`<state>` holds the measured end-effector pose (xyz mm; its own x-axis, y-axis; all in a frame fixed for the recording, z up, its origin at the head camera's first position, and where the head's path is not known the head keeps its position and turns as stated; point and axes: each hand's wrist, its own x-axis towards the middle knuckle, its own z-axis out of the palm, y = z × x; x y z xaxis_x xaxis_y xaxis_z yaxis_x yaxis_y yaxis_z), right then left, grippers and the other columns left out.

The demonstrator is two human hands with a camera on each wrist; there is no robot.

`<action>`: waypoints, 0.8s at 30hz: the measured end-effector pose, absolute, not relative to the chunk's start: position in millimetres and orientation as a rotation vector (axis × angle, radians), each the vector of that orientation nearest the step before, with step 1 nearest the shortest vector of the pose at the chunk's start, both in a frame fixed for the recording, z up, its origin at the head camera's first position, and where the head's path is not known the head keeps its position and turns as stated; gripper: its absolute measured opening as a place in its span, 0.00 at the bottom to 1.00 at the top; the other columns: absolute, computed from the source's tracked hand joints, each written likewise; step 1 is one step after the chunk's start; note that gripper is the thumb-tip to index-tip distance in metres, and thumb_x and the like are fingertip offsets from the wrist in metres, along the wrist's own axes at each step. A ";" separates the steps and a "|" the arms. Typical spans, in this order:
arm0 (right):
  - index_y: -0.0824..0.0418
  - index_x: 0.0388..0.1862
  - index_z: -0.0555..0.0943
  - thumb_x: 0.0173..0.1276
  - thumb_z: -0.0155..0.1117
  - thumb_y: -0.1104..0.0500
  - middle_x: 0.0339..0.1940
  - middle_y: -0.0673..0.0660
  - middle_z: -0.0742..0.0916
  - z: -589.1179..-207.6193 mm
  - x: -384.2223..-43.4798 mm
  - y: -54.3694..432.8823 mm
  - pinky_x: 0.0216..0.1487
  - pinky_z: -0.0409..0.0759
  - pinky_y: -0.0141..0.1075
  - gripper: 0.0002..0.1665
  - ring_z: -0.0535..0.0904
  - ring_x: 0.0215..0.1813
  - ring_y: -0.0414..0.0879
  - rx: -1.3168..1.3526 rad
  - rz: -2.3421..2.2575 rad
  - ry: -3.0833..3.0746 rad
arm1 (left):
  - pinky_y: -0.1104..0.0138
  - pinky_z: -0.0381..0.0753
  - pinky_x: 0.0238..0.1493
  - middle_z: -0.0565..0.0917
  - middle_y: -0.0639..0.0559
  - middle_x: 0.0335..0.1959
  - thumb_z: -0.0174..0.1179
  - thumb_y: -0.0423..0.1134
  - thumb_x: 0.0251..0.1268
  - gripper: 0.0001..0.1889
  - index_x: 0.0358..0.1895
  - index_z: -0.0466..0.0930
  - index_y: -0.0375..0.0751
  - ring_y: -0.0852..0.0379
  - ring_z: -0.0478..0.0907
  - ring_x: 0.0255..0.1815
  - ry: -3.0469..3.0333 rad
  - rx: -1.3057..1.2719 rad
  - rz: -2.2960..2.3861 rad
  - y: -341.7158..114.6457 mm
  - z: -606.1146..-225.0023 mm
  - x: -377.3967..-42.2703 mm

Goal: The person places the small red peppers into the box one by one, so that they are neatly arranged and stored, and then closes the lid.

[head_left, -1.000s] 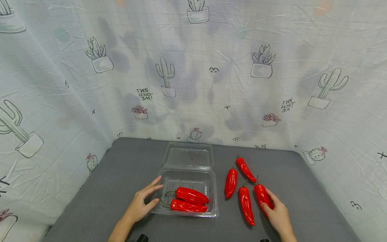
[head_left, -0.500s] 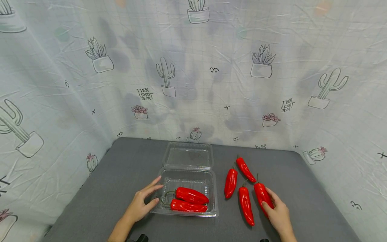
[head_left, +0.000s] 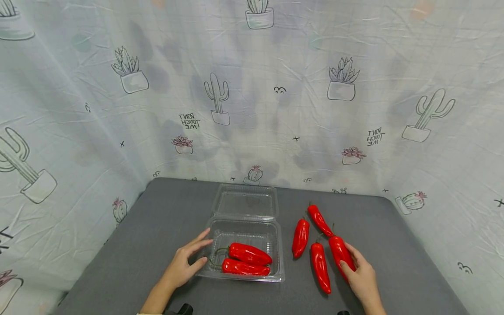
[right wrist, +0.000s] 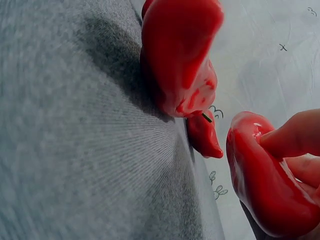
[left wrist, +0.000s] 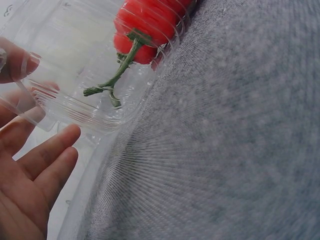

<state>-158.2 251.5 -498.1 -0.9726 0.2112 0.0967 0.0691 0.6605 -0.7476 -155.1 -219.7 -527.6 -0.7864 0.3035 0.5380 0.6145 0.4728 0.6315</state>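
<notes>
My left hand [head_left: 181, 264] touches the left rim of an unfolded clear plastic clamshell box [head_left: 280, 245], its thumb and fingers spread along that side. In the left wrist view, part of the hand [left wrist: 35, 190] shows through the clear wall. Two glossy red peppers lie side by side in the box: a rear pepper [head_left: 249, 253] and a front pepper [head_left: 244, 267], green stems toward my left hand. My right hand [head_left: 364, 280] grips another red pepper [head_left: 339, 251] between thumb and fingers; in the right wrist view this held pepper [right wrist: 260, 180] stands apart from the table surface.
Three loose red peppers lie right of the box: a left one [head_left: 301, 238], a front one [head_left: 320, 267] and a back one [head_left: 320, 221]. The box lid [head_left: 246, 202] lies folded back. A cactus-print cloth [head_left: 252, 109] encloses the grey table [head_left: 173, 205].
The pepper in my right hand has shifted slightly away from me and to the left, its stem end now overlapping the back pepper. My left hand stays at the box.
</notes>
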 end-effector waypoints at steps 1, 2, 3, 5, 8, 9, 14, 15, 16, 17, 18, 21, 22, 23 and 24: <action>0.69 0.66 0.67 0.63 0.60 0.66 0.62 0.72 0.76 -497.8 -158.3 250.8 0.57 0.75 0.54 0.31 0.74 0.60 0.62 -0.227 1.207 -2.697 | 0.68 0.76 0.58 0.67 0.36 0.68 0.62 0.28 0.57 0.23 0.58 0.76 0.36 0.62 0.63 0.69 -2.373 -0.773 -1.230 -219.7 -527.4 -155.3; 0.68 0.66 0.67 0.63 0.60 0.66 0.61 0.72 0.76 -497.5 -158.2 250.2 0.57 0.76 0.53 0.31 0.75 0.60 0.62 -0.223 1.202 -2.692 | 0.68 0.75 0.58 0.67 0.36 0.68 0.62 0.28 0.57 0.23 0.58 0.76 0.36 0.61 0.63 0.69 -2.374 -0.773 -1.232 -219.7 -527.2 -155.4; 0.68 0.66 0.68 0.63 0.60 0.67 0.61 0.71 0.76 -497.3 -158.2 249.7 0.56 0.77 0.51 0.31 0.75 0.60 0.62 -0.215 1.198 -2.689 | 0.68 0.75 0.58 0.67 0.36 0.68 0.62 0.28 0.57 0.23 0.58 0.76 0.36 0.61 0.63 0.69 -2.374 -0.773 -1.234 -219.9 -527.1 -155.5; 0.68 0.65 0.69 0.62 0.61 0.67 0.61 0.71 0.77 -496.9 -157.7 248.9 0.54 0.80 0.42 0.31 0.76 0.59 0.61 -0.201 1.189 -2.677 | 0.69 0.75 0.58 0.67 0.36 0.68 0.62 0.28 0.57 0.23 0.58 0.76 0.36 0.61 0.63 0.69 -2.377 -0.773 -1.234 -220.0 -526.7 -155.4; 0.68 0.64 0.70 0.61 0.62 0.67 0.59 0.70 0.79 -496.7 -157.0 247.7 0.45 0.78 0.23 0.30 0.77 0.57 0.58 -0.160 1.176 -2.654 | 0.67 0.76 0.58 0.67 0.36 0.68 0.62 0.28 0.57 0.23 0.58 0.76 0.35 0.62 0.63 0.69 -2.380 -0.773 -1.229 -220.1 -526.6 -155.2; 0.67 0.64 0.71 0.61 0.63 0.67 0.59 0.69 0.79 -496.6 -156.7 247.2 0.43 0.75 0.17 0.30 0.78 0.56 0.55 -0.144 1.180 -2.640 | 0.67 0.77 0.57 0.67 0.36 0.68 0.62 0.28 0.57 0.23 0.58 0.76 0.35 0.61 0.64 0.69 -2.381 -0.774 -1.227 -220.0 -526.6 -155.1; 0.68 0.62 0.73 0.59 0.66 0.66 0.57 0.71 0.80 -495.3 -154.7 242.7 0.40 0.68 0.08 0.30 0.73 0.48 0.22 -0.043 1.260 -2.551 | 0.65 0.77 0.57 0.67 0.37 0.69 0.62 0.29 0.58 0.22 0.58 0.76 0.34 0.62 0.63 0.70 -2.388 -0.766 -1.225 -219.7 -527.3 -154.8; 0.69 0.62 0.72 0.60 0.67 0.66 0.57 0.71 0.79 -494.8 -154.2 241.8 0.40 0.68 0.08 0.30 0.70 0.47 0.18 -0.020 1.294 -2.535 | 0.65 0.77 0.57 0.67 0.37 0.69 0.62 0.29 0.58 0.22 0.58 0.76 0.35 0.62 0.63 0.70 -2.388 -0.764 -1.226 -219.7 -527.4 -154.7; 0.70 0.62 0.72 0.60 0.66 0.66 0.57 0.72 0.79 -494.2 -154.0 240.7 0.40 0.69 0.08 0.30 0.67 0.47 0.15 -0.003 1.329 -2.520 | 0.66 0.77 0.57 0.67 0.37 0.69 0.62 0.29 0.58 0.22 0.58 0.76 0.34 0.62 0.63 0.70 -2.386 -0.766 -1.224 -219.7 -527.5 -154.7; 0.70 0.62 0.72 0.60 0.67 0.66 0.58 0.72 0.79 -493.7 -153.9 239.6 0.40 0.69 0.09 0.30 0.67 0.47 0.14 0.013 1.359 -2.507 | 0.67 0.76 0.58 0.67 0.37 0.69 0.62 0.29 0.58 0.22 0.58 0.76 0.35 0.62 0.63 0.70 -2.385 -0.766 -1.224 -219.7 -527.6 -154.7; 0.70 0.62 0.72 0.61 0.66 0.65 0.58 0.72 0.79 -493.0 -153.6 238.4 0.40 0.70 0.09 0.30 0.66 0.47 0.13 0.018 1.380 -2.504 | 0.68 0.76 0.58 0.67 0.37 0.69 0.62 0.29 0.58 0.22 0.58 0.76 0.34 0.62 0.63 0.70 -2.382 -0.770 -1.222 -219.8 -527.6 -154.8; 0.70 0.62 0.71 0.61 0.66 0.65 0.58 0.72 0.79 -492.4 -153.7 235.3 0.40 0.73 0.12 0.30 0.68 0.47 0.15 0.034 1.431 -2.489 | 0.69 0.75 0.58 0.67 0.36 0.68 0.62 0.28 0.57 0.22 0.58 0.76 0.33 0.61 0.64 0.69 -2.367 -0.786 -1.213 -219.8 -527.9 -155.1; 0.69 0.62 0.71 0.61 0.66 0.65 0.58 0.71 0.79 -492.3 -153.7 234.1 0.40 0.73 0.12 0.30 0.68 0.47 0.15 0.039 1.443 -2.486 | 0.70 0.75 0.59 0.67 0.35 0.68 0.62 0.28 0.57 0.22 0.58 0.76 0.33 0.61 0.64 0.69 -2.364 -0.789 -1.211 -219.8 -528.0 -155.2; 0.69 0.62 0.72 0.61 0.66 0.65 0.58 0.71 0.79 -492.7 -153.6 233.1 0.39 0.74 0.13 0.30 0.69 0.46 0.16 0.052 1.450 -2.480 | 0.70 0.74 0.59 0.67 0.36 0.68 0.62 0.28 0.57 0.22 0.58 0.76 0.33 0.61 0.64 0.69 -2.365 -0.789 -1.213 -219.9 -528.1 -155.3; 0.69 0.62 0.72 0.61 0.66 0.66 0.57 0.70 0.79 -493.0 -153.4 232.0 0.40 0.74 0.13 0.29 0.70 0.46 0.16 0.067 1.457 -2.471 | 0.70 0.75 0.59 0.67 0.36 0.68 0.62 0.28 0.57 0.22 0.58 0.76 0.33 0.61 0.63 0.69 -2.367 -0.789 -1.212 -220.0 -528.1 -155.3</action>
